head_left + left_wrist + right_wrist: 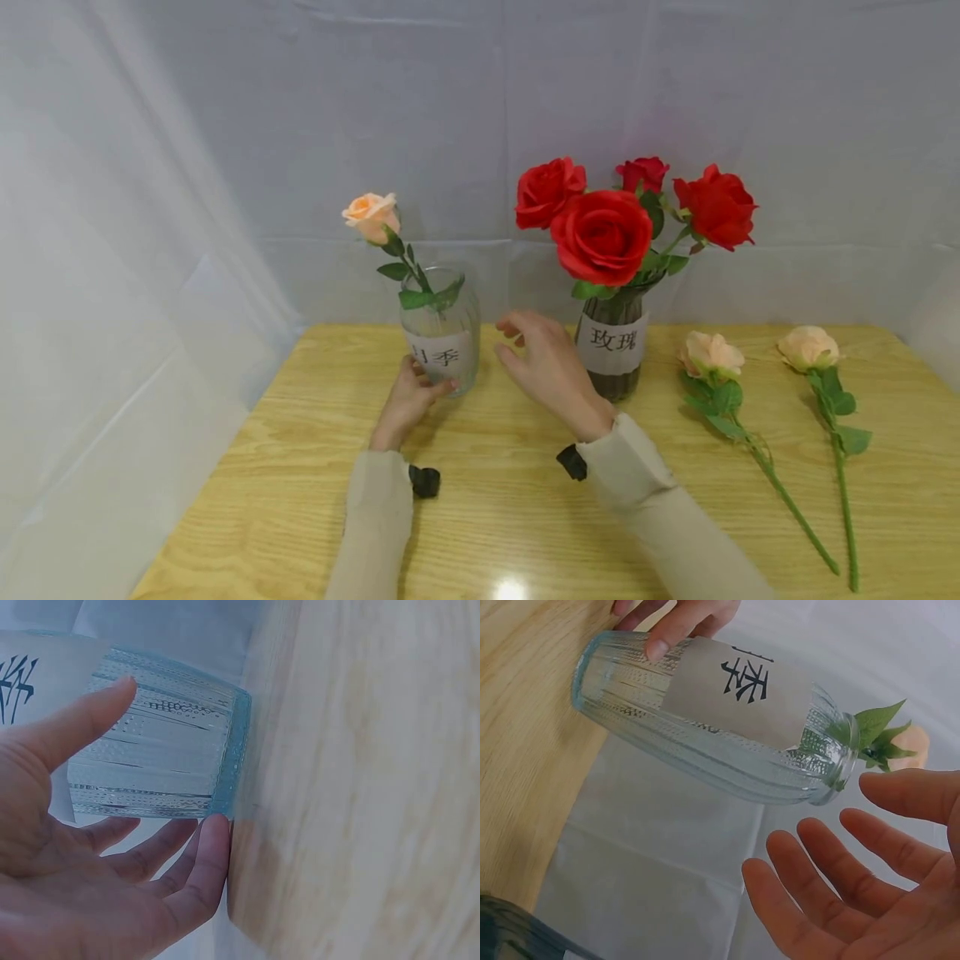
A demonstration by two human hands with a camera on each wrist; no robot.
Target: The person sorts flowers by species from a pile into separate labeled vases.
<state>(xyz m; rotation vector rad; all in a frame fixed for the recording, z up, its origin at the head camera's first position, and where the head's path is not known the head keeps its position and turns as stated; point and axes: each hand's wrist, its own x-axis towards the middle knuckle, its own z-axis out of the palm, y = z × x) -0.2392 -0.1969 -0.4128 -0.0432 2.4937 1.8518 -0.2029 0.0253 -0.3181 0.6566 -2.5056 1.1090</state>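
Observation:
A clear ribbed glass vase (468, 321) with a white paper label stands upright on the table's left half. One peach rose (372, 218) leans out of it to the left, its green leaves at the rim. My left hand (408, 402) holds the vase low down; the left wrist view shows the thumb across the front of the glass (165, 742) and the fingers bent along its other side. Between the two vases hovers my right hand (546, 367), fingers loosely bent and holding nothing. In the right wrist view its fingertips are apart from the vase rim.
Close to the right hand stands a dark glass vase (613, 386), labelled too, with several red roses (603, 237). Two peach roses, one nearer (712, 357) and one farther right (810, 348), lie on the wooden table (285, 500). White cloth (420, 100) hangs behind.

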